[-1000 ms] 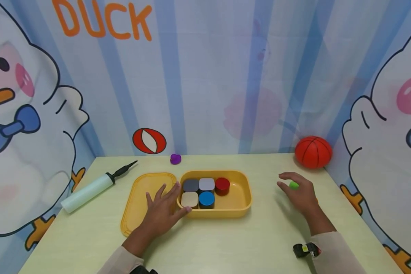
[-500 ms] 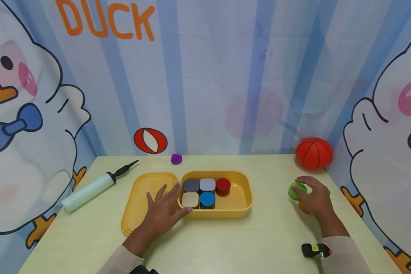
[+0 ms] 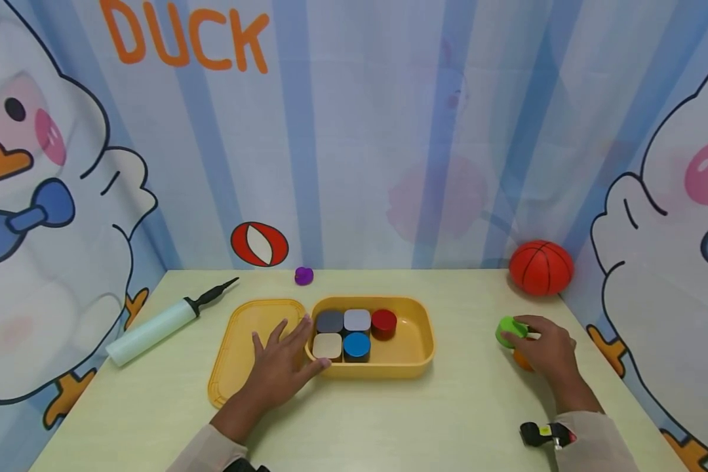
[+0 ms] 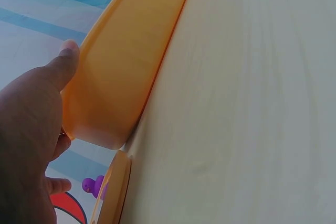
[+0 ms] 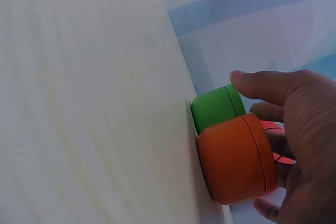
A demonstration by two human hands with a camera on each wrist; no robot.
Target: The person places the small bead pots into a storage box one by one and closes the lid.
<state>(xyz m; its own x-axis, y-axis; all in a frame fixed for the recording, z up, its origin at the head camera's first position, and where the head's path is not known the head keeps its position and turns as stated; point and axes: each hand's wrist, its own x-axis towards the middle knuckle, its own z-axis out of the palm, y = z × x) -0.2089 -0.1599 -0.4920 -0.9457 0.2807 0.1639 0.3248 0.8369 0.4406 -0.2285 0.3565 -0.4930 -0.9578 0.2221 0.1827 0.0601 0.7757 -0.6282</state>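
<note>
At the right, my right hand (image 3: 547,347) pinches a small round green lidded jar (image 3: 500,335) between thumb and forefinger. The jar stands on the table. An orange lidded jar (image 5: 231,161) of similar shape is close beside it, partly under the hand in the head view. My left hand (image 3: 280,366) rests with spread fingers on the left end of a yellow lunch box (image 3: 377,371), its thumb at the near rim. Dark grey (image 3: 330,321), light grey (image 3: 356,319), cream (image 3: 327,345), blue (image 3: 356,345) and red (image 3: 384,322) blocks or jars fill the box's left part.
The yellow lid (image 3: 230,367) lies flat left of the box, partly under my left forearm. A pale green hand pump (image 3: 153,334) lies at the left. A small purple duck (image 3: 303,276) and a red basketball (image 3: 541,267) sit along the back edge.
My right hand has shifted a little to the right, from over the green jar to its right side, where it pinches it. The orange jar has come into sight. My left hand stays put.
</note>
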